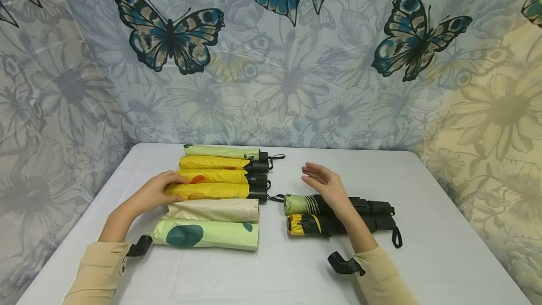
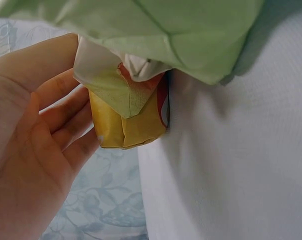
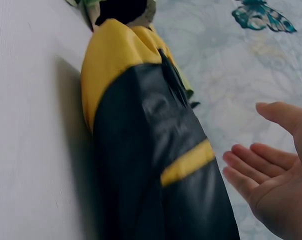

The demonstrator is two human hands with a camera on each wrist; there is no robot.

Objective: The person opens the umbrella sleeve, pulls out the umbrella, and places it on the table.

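My left hand (image 1: pixel 158 192) holds the left end of the nearest yellow folding umbrella (image 1: pixel 220 191), its fingers on the far side and its thumb on the near side. In the left wrist view, fingers lie against a yellow umbrella end (image 2: pixel 126 132), while the thumb tip is hidden. Two more yellow umbrellas (image 1: pixel 213 176) lie just beyond. My right hand (image 1: pixel 328 185) hovers with fingers extended, holding nothing, above two mostly black folded umbrellas. One has a green patterned end (image 1: pixel 296 204), the other a yellow end (image 1: pixel 295 225). The right wrist view shows the black-and-yellow umbrella (image 3: pixel 136 125) beside the hand.
A pale green umbrella (image 1: pixel 228 153) lies at the back of the left row. Nearer me are a cream one (image 1: pixel 220 211) and a green one with dark leaf shapes (image 1: pixel 224 234). All lie on a white-covered table (image 1: pixel 288 272) before a butterfly-print curtain (image 1: pixel 279 84).
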